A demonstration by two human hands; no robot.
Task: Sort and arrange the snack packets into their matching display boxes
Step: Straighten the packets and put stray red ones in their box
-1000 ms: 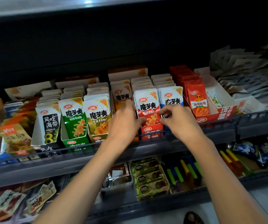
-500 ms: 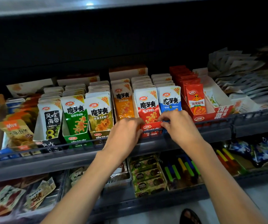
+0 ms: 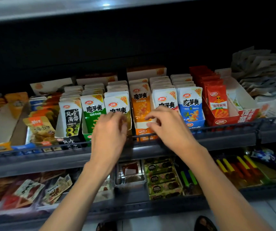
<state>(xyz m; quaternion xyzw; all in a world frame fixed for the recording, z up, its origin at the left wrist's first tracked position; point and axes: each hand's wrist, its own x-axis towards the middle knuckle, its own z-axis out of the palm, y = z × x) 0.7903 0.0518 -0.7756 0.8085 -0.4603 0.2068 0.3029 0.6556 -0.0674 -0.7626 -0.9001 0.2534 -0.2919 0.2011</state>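
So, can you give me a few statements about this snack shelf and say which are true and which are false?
1. The blue packets stand just left of the red box. True.
2. The black-labelled packet is at the right end of the row. False: it stands left of the green packets.
3. The orange packets show between the left hand and the right hand. True.
4. The left hand holds a packet lifted high. False: it is low, at the front of the olive packets.
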